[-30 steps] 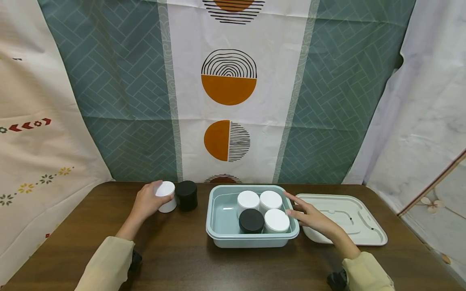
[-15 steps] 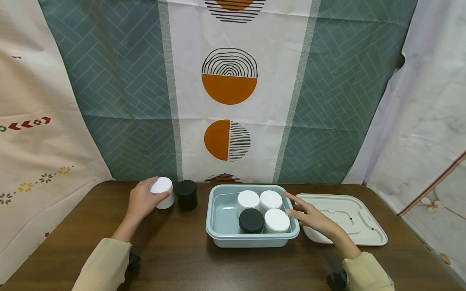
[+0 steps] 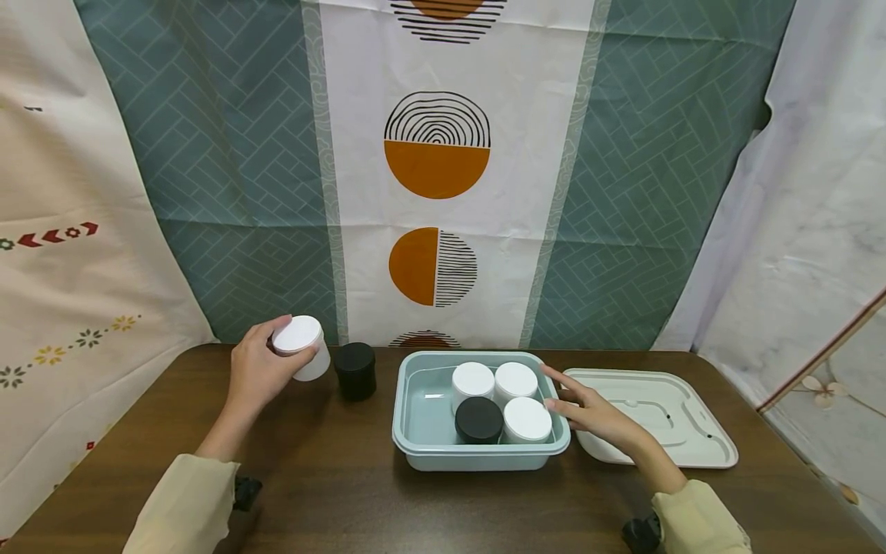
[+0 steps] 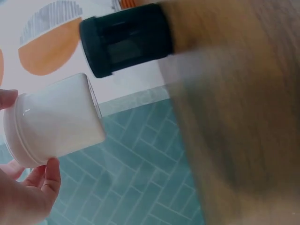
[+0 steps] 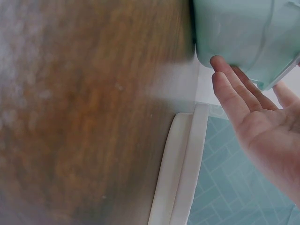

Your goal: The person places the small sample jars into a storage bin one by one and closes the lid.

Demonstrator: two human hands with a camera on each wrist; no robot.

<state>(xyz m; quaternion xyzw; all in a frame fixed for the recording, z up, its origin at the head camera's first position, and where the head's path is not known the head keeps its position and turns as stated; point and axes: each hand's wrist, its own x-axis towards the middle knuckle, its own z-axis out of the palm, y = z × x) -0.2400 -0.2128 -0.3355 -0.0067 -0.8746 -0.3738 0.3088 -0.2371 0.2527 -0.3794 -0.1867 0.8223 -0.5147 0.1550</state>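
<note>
My left hand (image 3: 256,369) grips a white screw-top jar (image 3: 298,338) around its lid, thumb on one side and fingers on the other. In the left wrist view this jar (image 4: 63,119) shows its plain side and base, raised above the tabletop. A black jar (image 3: 356,373) stands upright on the table just to its right. My right hand (image 3: 591,413) is at the right rim of a light blue plastic bin (image 3: 477,462), its fingers extended. In the right wrist view, fingertips (image 5: 219,63) lie along the bin's outer wall (image 5: 229,35).
Inside the bin, white jars (image 3: 527,420) and one black jar (image 3: 478,420) fill the right side; bare floor (image 3: 425,415) shows at its left. A pale lid (image 3: 681,419) lies on the table right of the bin, partly behind my right hand. Patterned cloth (image 3: 436,177) hangs behind the table.
My left hand has lifted the white jar and drawn it up and left, away from the black jar. The right hand and the bin have stayed put.
</note>
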